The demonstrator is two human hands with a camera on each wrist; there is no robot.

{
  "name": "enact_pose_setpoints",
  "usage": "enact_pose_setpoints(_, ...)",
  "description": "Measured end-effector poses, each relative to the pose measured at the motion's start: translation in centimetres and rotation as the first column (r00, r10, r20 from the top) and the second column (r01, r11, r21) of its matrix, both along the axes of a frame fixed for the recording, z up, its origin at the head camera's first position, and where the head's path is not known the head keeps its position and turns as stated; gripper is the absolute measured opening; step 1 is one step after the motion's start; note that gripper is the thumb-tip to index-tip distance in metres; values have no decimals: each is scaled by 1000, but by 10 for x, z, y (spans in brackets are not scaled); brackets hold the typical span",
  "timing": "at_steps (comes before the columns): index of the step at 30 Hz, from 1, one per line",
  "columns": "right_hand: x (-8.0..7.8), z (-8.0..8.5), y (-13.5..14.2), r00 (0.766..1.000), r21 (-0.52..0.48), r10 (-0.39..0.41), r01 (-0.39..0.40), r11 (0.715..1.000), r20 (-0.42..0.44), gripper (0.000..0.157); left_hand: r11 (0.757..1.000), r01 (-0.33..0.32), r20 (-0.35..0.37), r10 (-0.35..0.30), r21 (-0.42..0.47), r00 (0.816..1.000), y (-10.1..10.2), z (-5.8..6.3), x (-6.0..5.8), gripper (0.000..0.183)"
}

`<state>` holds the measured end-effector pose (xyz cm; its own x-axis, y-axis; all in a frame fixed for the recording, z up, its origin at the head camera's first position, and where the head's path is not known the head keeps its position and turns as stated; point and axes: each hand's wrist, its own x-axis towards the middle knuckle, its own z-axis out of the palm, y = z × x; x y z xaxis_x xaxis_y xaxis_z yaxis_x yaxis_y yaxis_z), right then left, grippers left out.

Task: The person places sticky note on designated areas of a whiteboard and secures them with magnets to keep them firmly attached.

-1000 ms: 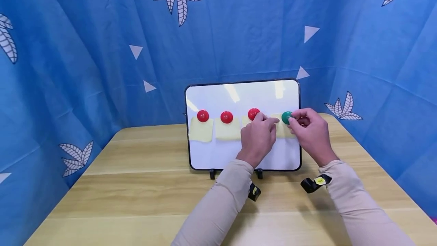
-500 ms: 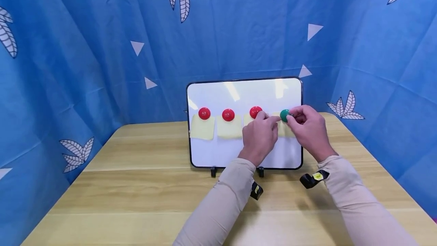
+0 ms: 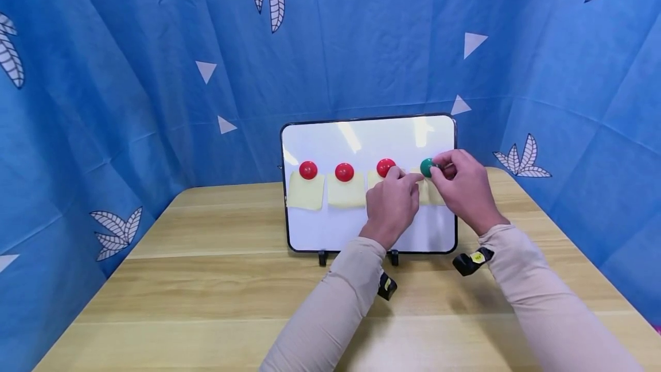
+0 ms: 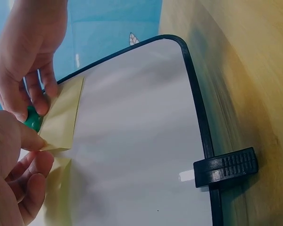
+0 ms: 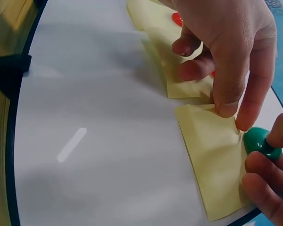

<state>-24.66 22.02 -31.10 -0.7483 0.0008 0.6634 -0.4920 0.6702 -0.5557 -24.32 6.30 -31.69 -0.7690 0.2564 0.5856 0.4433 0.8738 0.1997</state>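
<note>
My right hand pinches a green round magnet between thumb and fingers, at the top edge of the rightmost yellow sticky note. My left hand presses that note's left edge against the whiteboard with fingertips, index finger extended; its other fingers are bent and off the note. Light creases run through the paper near those fingertips. To the left hang other yellow notes, each under a red magnet. The left hand partly covers the third note and its red magnet.
The black-framed board stands upright on small black feet on a wooden table. Behind and at both sides hangs a blue curtain with leaf and triangle prints. Black wrist cameras sit under both forearms.
My right hand has shifted slightly left and upward with the green magnet, closer to the left hand's fingertip. The left hand stays in place on the note. The head view has shifted a little.
</note>
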Motion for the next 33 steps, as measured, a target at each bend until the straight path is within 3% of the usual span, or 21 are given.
enact_pose_setpoints(12,1,4,2,995,168,-31,47,985,-93,21,1000,24,-12,-24,1,1000,-2,-6,4,25)
enact_pose_setpoints(17,-2,6,4,992,208,-32,57,976,-123,22,998,61,-75,-61,-3,995,-6,-8,4,20)
enact_pose_setpoints(23,-2,10,5,995,222,-27,47,974,-97,22,996,90,-124,-93,-26,988,-19,-8,5,18)
enact_pose_setpoints(33,-1,9,12,995,174,-13,30,984,-99,16,994,103,-93,-106,-34,990,-43,-10,9,16)
